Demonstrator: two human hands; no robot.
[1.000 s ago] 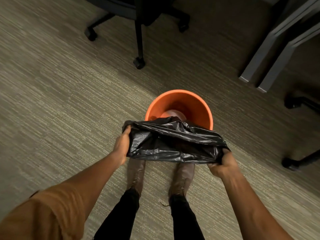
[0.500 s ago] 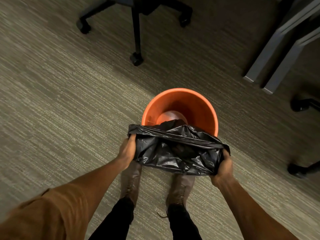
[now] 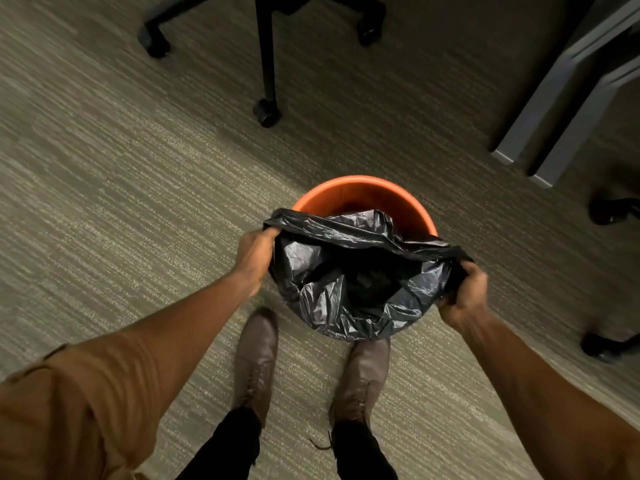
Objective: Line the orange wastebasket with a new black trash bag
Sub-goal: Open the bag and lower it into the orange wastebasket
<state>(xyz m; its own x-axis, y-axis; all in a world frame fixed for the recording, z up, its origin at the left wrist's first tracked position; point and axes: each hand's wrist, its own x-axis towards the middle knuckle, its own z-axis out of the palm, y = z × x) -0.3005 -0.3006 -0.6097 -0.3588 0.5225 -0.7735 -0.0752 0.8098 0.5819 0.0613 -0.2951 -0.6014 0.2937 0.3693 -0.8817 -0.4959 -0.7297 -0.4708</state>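
Gripping the bag's hem at its left end, the left hand mirrors the right hand, which is clenched on the opposite end. The black trash bag is stretched open between them, its mouth running side to side over the near rim of the orange wastebasket; the far rim lies uncovered beyond both hands.

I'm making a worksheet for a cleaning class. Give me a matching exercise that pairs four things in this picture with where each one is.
Things:
1. trash bag
2. wastebasket
3. chair wheel
4. table legs

Places:
A. top right of the view
B. on the carpet, just ahead of the shoes
C. held open between both hands
D. far side of the wastebasket, toward the left

Pairs: 1-C, 2-B, 3-D, 4-A
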